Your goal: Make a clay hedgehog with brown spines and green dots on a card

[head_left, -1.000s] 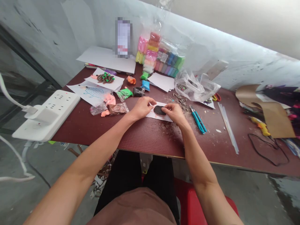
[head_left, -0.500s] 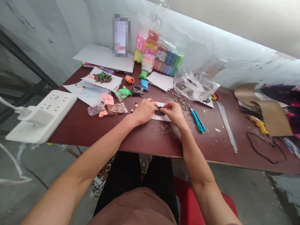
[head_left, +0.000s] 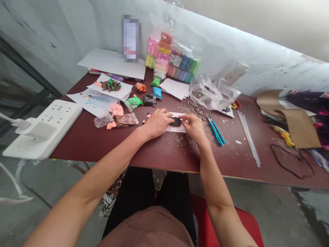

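A flat, dark oval of black clay (head_left: 176, 121) lies on a small white sheet of paper (head_left: 177, 129) with an orange-red line drawing showing below it. My left hand (head_left: 158, 122) is closed at the oval's left edge, its thumb and forefinger pressing the clay and paper. At the right edge, my right hand (head_left: 194, 127) has its fingers bent, with thumb and forefinger pinching the clay's rim. The palm sides of both hands are hidden.
Sunflower seeds (head_left: 197, 109) lie behind my right hand, and a teal-handled tool (head_left: 217, 130) to its right. Clay packets, including a black one (head_left: 149, 100), sit at the back left. A seed-covered clay model (head_left: 111, 84) rests on paper; a power strip (head_left: 46, 127) stands left.
My right fingers have drawn back right from over the black oval to its edge, so more of its top shows. My left hand stays nearly in place. The view shifted slightly.
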A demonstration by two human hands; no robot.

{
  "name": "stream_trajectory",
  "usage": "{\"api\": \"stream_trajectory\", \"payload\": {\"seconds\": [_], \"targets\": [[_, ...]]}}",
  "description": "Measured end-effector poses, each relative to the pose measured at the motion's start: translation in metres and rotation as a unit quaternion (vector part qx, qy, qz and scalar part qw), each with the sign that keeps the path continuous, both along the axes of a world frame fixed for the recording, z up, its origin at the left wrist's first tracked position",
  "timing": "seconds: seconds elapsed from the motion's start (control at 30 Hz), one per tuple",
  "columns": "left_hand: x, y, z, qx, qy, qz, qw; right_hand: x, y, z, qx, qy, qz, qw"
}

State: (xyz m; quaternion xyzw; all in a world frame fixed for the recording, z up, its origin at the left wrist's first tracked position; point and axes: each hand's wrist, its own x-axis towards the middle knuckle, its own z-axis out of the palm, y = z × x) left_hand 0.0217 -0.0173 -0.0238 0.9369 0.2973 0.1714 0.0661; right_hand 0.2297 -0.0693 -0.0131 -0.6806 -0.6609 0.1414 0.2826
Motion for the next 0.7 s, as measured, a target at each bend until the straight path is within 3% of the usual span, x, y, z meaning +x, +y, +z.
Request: {"api": "stream_trajectory", "payload": {"seconds": [0.27,0.7], "targets": [[-0.003,-0.004,0.001,0.032,0.026,-0.031,0.999,-0.008,-0.011,0.003,-0.036,-0.148,0.013,0.988],[-0.006,-0.002,0.007,-0.005,0.06,-0.033,0.998,-0.008,-0.014,0.0,0.042,-0.1,0.023,0.994]]}}
